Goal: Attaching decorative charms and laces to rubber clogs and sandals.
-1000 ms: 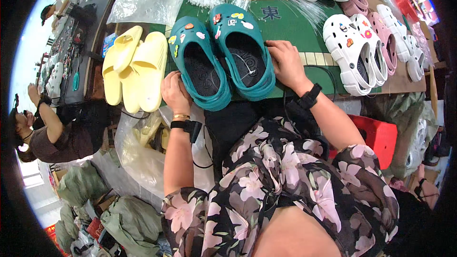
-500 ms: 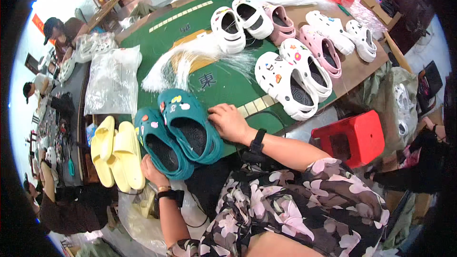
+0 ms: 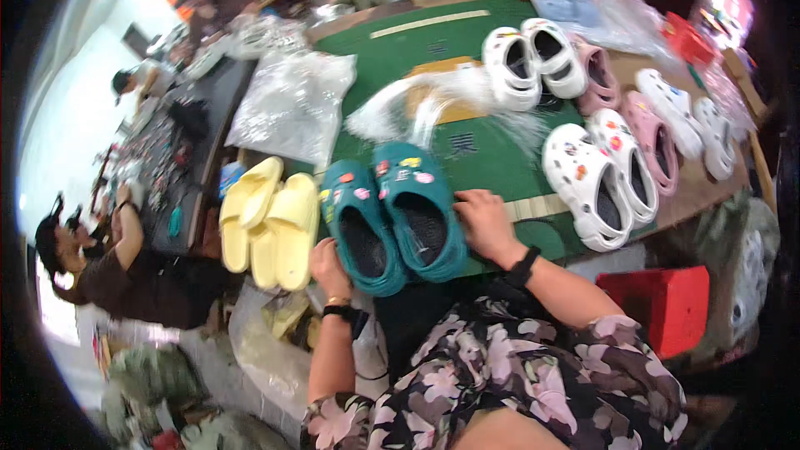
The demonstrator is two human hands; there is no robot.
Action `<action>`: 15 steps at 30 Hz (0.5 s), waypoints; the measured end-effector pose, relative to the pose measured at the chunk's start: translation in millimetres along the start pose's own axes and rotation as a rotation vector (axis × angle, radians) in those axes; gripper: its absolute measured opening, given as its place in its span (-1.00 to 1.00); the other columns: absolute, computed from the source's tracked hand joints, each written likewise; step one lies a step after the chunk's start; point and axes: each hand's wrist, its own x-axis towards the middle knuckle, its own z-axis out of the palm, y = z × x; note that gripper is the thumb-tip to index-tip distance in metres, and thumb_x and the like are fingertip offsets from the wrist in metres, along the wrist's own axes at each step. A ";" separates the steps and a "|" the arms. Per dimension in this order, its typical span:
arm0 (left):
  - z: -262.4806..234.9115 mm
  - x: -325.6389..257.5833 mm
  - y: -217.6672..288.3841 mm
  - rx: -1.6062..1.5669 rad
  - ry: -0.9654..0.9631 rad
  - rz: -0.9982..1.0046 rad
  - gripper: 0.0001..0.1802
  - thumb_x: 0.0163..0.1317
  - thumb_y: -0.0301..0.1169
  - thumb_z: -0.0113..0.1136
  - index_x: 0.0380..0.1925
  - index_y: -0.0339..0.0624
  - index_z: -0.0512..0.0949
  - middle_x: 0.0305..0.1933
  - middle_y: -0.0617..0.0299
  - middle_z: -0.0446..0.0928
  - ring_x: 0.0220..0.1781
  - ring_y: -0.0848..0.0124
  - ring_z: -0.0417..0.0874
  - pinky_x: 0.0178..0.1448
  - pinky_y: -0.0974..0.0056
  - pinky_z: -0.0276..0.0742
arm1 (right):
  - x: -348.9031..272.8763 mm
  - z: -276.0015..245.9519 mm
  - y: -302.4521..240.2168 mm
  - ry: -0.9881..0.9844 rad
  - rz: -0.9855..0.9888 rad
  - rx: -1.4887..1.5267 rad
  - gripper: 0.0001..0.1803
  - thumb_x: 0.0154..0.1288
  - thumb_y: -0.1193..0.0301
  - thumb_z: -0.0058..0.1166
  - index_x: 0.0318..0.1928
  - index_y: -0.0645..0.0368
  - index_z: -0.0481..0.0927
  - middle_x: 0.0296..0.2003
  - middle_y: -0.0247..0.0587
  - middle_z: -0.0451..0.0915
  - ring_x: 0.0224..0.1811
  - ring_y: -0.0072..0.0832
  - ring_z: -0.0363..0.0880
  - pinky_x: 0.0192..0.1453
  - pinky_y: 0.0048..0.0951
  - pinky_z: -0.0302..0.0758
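A pair of teal clogs (image 3: 422, 221) with colourful charms stands at the near edge of the green table, toes pointing away from me. My left hand (image 3: 331, 271) is closed against the outer side of the left clog, its fingers partly hidden by the shoe. On the other side, my right hand (image 3: 490, 225) has bent fingers touching the right clog's outer side. Between my two hands the clogs sit side by side. Just left of them lie yellow slides (image 3: 287, 233). A bundle of white plastic strands (image 3: 400, 104) lies beyond the toes.
White clogs (image 3: 602, 175) and pink clogs (image 3: 652, 137) stand in pairs on the right of the table. A clear plastic bag (image 3: 292, 108) lies at the left. A red stool (image 3: 658, 304) stands below the right edge. Other people sit at the far side and left.
The whole view has swung left, so the table and shoes appear farther right. My hands stay at the sides of the teal clogs, which now point more directly away from me.
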 end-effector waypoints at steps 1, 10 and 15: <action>-2.2 -0.5 -0.6 -0.003 0.005 0.008 -0.83 0.07 -0.57 0.05 -0.32 -0.26 0.58 -0.14 0.05 0.59 -0.07 0.11 0.57 0.02 0.11 0.47 | 0.8 -0.1 -1.7 -0.005 -0.006 -0.007 -0.74 0.01 0.51 0.09 -0.21 0.16 0.61 -0.01 -0.17 0.55 0.09 -0.20 0.44 0.09 -0.18 0.38; -4.5 1.0 -1.2 -0.018 0.057 0.102 -0.82 0.05 -0.51 0.05 -0.32 -0.22 0.56 -0.16 0.09 0.57 -0.13 0.08 0.54 -0.01 0.09 0.45 | 1.9 0.9 -2.9 -0.023 -0.021 -0.016 -0.75 0.07 0.52 0.11 -0.17 0.17 0.58 0.00 -0.18 0.53 0.12 -0.19 0.42 0.12 -0.18 0.33; -2.7 2.9 -0.1 -0.027 0.060 0.084 -0.83 0.04 -0.52 0.06 -0.34 -0.21 0.57 -0.18 0.11 0.58 -0.14 0.11 0.55 -0.01 0.11 0.45 | 2.6 2.2 -0.4 -0.040 -0.026 -0.018 -0.74 0.06 0.56 0.10 -0.17 0.19 0.57 0.00 -0.18 0.53 0.11 -0.18 0.42 0.11 -0.17 0.33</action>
